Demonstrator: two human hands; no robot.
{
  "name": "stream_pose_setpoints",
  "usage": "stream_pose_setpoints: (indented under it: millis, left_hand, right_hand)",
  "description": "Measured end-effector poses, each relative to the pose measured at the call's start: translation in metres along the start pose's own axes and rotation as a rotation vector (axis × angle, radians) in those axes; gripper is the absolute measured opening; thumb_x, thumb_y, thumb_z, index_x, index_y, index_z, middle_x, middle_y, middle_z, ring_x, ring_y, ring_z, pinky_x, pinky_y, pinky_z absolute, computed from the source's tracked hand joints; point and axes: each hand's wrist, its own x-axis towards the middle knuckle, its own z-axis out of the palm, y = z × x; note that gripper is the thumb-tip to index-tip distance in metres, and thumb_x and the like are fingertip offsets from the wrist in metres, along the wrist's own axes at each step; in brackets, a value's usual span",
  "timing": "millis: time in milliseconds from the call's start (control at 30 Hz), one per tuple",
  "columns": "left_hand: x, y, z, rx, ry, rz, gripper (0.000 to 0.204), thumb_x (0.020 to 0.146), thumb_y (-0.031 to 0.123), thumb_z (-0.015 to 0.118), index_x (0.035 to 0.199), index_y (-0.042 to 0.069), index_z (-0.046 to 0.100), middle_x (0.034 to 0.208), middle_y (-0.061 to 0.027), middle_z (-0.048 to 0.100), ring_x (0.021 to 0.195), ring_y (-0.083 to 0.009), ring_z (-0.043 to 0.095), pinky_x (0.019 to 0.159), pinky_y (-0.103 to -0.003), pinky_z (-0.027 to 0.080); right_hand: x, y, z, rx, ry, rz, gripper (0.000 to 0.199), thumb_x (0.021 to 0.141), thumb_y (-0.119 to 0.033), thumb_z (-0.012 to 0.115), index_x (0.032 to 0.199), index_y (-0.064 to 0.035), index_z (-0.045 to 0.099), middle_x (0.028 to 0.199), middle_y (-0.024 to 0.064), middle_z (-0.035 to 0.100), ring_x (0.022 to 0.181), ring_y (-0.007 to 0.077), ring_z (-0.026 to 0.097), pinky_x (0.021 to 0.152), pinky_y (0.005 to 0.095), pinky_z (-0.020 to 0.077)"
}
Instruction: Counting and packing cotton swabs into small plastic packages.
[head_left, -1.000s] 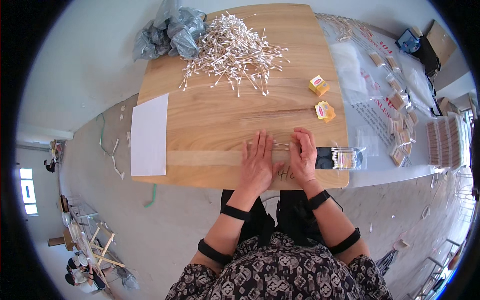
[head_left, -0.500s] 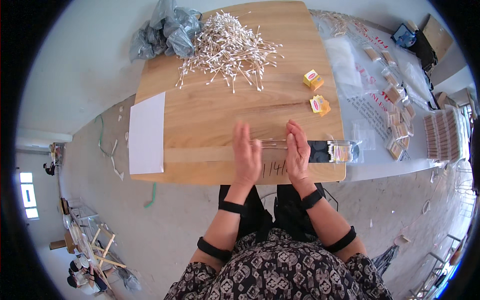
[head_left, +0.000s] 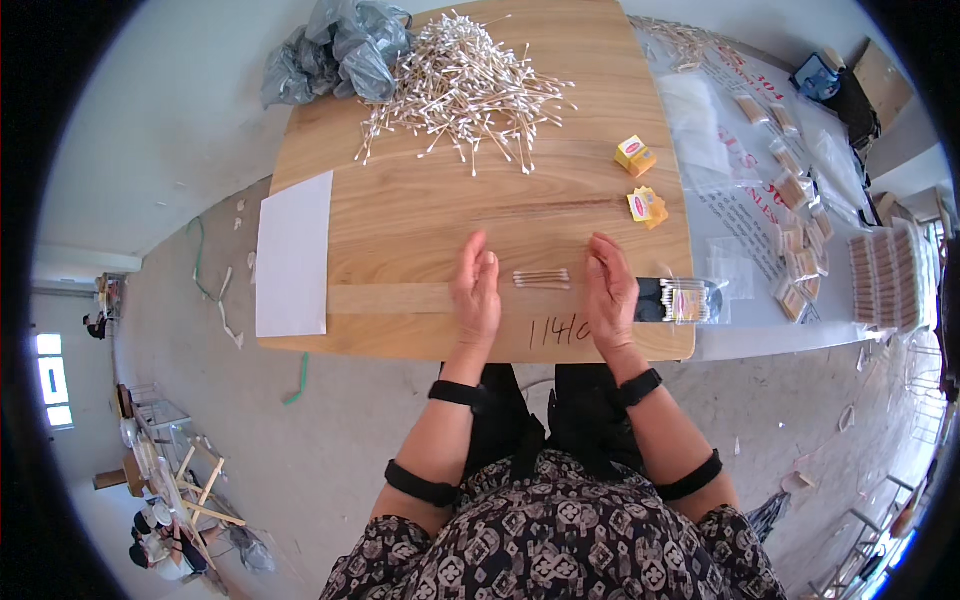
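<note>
Resting flat on the wooden table [head_left: 420,230], the left hand [head_left: 477,290] and right hand [head_left: 610,295] lie with fingers straight and close together, holding nothing. A little row of cotton swabs [head_left: 541,279] sits between them. A big pile of swabs [head_left: 462,85] lies at the far end by a grey bag [head_left: 335,45]. White paper [head_left: 293,255] hangs over the left edge. The floor [head_left: 180,130] is grey.
</note>
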Motion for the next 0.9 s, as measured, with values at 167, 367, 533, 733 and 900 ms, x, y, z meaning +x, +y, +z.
stream_pose_setpoints:
  millis: [167,367,533,733,900]
  left_hand:
    - [0.058,0.003,-0.017,0.352,-0.151,-0.110,0.038,0.093,0.022,0.064,0.123,-0.001,0.060,0.116,-0.0159,0.064,0.106,-0.0233,0.062,0.090,-0.037,0.050]
    - [0.139,0.012,0.024,0.833,-0.216,0.107,0.037,0.083,0.031,0.073,0.104,0.002,0.067,0.098,-0.0168,0.068,0.088,-0.0276,0.067,0.075,-0.039,0.053]
    - [0.153,0.035,0.071,0.995,-0.193,0.032,0.035,0.078,0.036,0.075,0.082,0.002,0.066,0.084,-0.0154,0.069,0.082,-0.0319,0.066,0.072,-0.042,0.052]
    - [0.146,0.010,0.070,1.046,-0.071,0.103,0.026,0.079,0.029,0.075,0.079,0.005,0.066,0.082,-0.0159,0.069,0.082,-0.0352,0.067,0.070,-0.045,0.050]
    - [0.111,0.023,0.051,0.970,-0.344,0.012,0.017,0.079,0.018,0.074,0.078,0.004,0.065,0.077,-0.0133,0.066,0.075,-0.0321,0.065,0.067,-0.042,0.050]
  right_hand:
    - [0.003,-0.006,-0.010,-0.300,-0.136,-0.082,0.021,0.088,0.000,0.058,0.109,0.0020,0.058,0.113,0.0181,0.059,0.100,0.0357,0.059,0.088,0.0396,0.0495]
    - [0.006,-0.012,-0.004,-0.521,-0.255,-0.277,0.027,0.082,-0.003,0.062,0.108,0.0015,0.056,0.114,0.0177,0.057,0.098,0.0391,0.055,0.086,0.0463,0.0477]
    - [0.006,-0.013,-0.005,-0.552,-0.273,-0.250,0.029,0.081,-0.004,0.064,0.108,0.0011,0.056,0.113,0.0173,0.057,0.098,0.0382,0.055,0.085,0.0454,0.0483]
    - [0.007,-0.020,-0.004,-0.550,-0.295,-0.247,0.029,0.081,-0.005,0.065,0.109,0.0008,0.056,0.112,0.0175,0.057,0.099,0.0377,0.056,0.085,0.0449,0.0484]
    - [0.007,-0.012,-0.007,-0.561,-0.259,-0.264,0.026,0.083,-0.007,0.064,0.107,0.0004,0.056,0.112,0.0173,0.057,0.099,0.0378,0.056,0.085,0.0447,0.0483]
